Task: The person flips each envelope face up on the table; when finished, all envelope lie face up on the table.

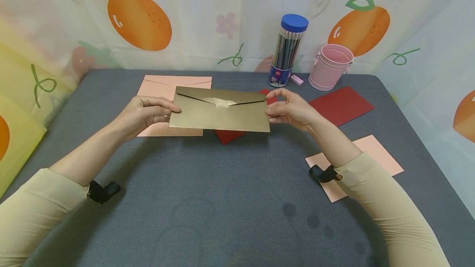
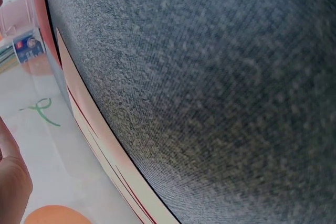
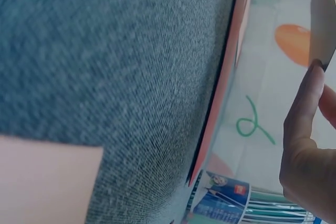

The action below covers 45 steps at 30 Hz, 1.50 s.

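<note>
A gold envelope (image 1: 222, 114) is held up above the table between both hands, its flap side facing me. My left hand (image 1: 142, 114) pinches its left edge, thumb in front. At the right edge, my right hand (image 1: 291, 108) grips it between thumb and fingers. Behind the left hand lies a pink envelope (image 1: 174, 80) on the table, partly covered from view. A red envelope (image 1: 228, 136) shows below and behind the gold one. In the right wrist view the right hand (image 3: 310, 156) touches the gold envelope (image 3: 323, 19), seen nearly edge-on.
At the back stand a clear tub of pencils (image 1: 287, 50) with a blue lid, a small pink eraser (image 1: 297, 79) and a pink bucket (image 1: 330, 69). Another red envelope (image 1: 343, 104) lies at right; a pink envelope (image 1: 378, 153) sits under the right forearm. A printed curtain (image 1: 193, 19) hangs behind.
</note>
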### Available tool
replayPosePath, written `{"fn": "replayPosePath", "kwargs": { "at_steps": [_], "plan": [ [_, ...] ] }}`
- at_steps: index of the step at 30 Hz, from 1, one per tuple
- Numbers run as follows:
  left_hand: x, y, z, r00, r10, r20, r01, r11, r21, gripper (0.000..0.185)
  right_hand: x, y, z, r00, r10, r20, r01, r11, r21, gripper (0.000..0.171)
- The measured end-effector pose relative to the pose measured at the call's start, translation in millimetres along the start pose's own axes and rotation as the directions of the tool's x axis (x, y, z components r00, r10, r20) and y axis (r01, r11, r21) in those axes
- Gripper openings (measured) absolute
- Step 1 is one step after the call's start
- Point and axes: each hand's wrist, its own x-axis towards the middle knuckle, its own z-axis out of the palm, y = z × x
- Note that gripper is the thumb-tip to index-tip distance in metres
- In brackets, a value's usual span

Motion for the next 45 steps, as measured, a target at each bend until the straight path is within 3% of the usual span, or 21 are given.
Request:
{"fn": "replayPosePath", "kwargs": {
  "at_steps": [4,8,13,16,18,24,30,33,36,41,45],
  "plan": [
    [-0.4,-0.6,-1.8,1.000,-0.021,-0.009,0.021,0.999,0.050,0.024,0.3,1.6,3.2,0.999,-0.023,-0.024,0.023,1.000,-0.011,0.059],
    [-0.1,-0.8,-3.5,0.999,-0.040,-0.007,0.040,0.994,0.104,0.019,0.6,2.4,6.1,0.999,-0.032,-0.022,0.031,0.999,-0.022,0.066],
    [0.4,-0.5,-5.8,0.998,-0.064,0.009,0.062,0.985,0.160,0.054,0.6,3.5,9.9,0.999,-0.034,-0.013,0.033,0.998,-0.052,0.065],
    [-0.3,0.2,-6.1,0.993,-0.120,-0.008,0.117,0.959,0.260,0.078,0.1,4.6,13.8,0.999,-0.038,-0.017,0.037,0.995,-0.089,0.065],
    [-0.7,1.4,-5.4,0.986,-0.163,-0.022,0.161,0.931,0.327,0.082,-0.2,5.1,17.0,0.999,-0.043,-0.019,0.041,0.994,-0.102,0.065],
    [-1.7,6.6,-7.8,0.981,-0.185,-0.049,0.189,0.896,0.401,0.068,-1.0,6.0,28.2,0.997,-0.077,-0.027,0.074,0.991,-0.116,0.064],
    [-4.4,9.9,-22.5,0.981,-0.177,-0.078,0.193,0.885,0.424,0.047,0.5,9.3,45.4,0.994,-0.105,-0.041,0.101,0.991,-0.091,0.061],
    [-5.2,10.5,-32.2,0.970,-0.215,-0.112,0.242,0.874,0.421,0.038,1.5,11.1,56.0,0.993,-0.111,-0.042,0.108,0.991,-0.077,0.060],
    [-6.7,10.8,-41.8,0.953,-0.270,-0.138,0.303,0.835,0.459,0.036,3.3,12.6,68.6,0.993,-0.109,-0.042,0.106,0.991,-0.080,0.059],
    [-11.1,9.9,-60.6,0.926,-0.365,-0.093,0.357,0.773,0.524,0.034,7.0,16.5,90.4,0.997,-0.077,-0.020,0.075,0.993,-0.090,0.055],
    [-15.9,8.9,-78.2,0.895,-0.444,-0.032,0.386,0.737,0.554,0.025,11.6,19.2,106.9,1.000,-0.030,0.009,0.031,0.997,-0.066,0.047]
  ]
}}
